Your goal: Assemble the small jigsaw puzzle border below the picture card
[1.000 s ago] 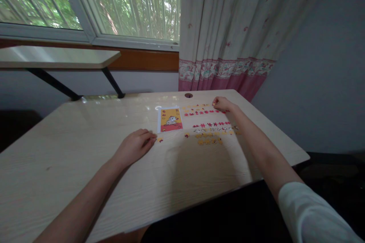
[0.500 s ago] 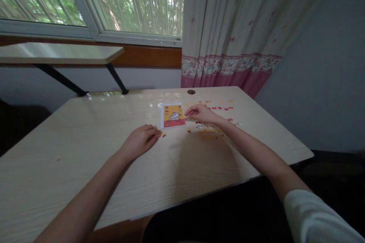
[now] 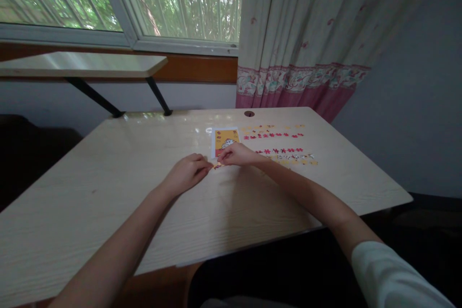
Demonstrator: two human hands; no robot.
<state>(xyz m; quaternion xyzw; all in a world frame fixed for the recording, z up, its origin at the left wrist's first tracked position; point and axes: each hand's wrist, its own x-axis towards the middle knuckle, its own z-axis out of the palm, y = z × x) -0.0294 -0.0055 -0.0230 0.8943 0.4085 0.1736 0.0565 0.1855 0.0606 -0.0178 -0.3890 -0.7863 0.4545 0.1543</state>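
Yellow puzzle patch, pieces uncountable, is seen between left hand and right hand, one part-covered picture card beyond, two red rows of pieces rightward; neither hand's grip can be told.

You appeared to be at home, working at a pale desk, barred window at eleven o'clock, flowered curtain at one.
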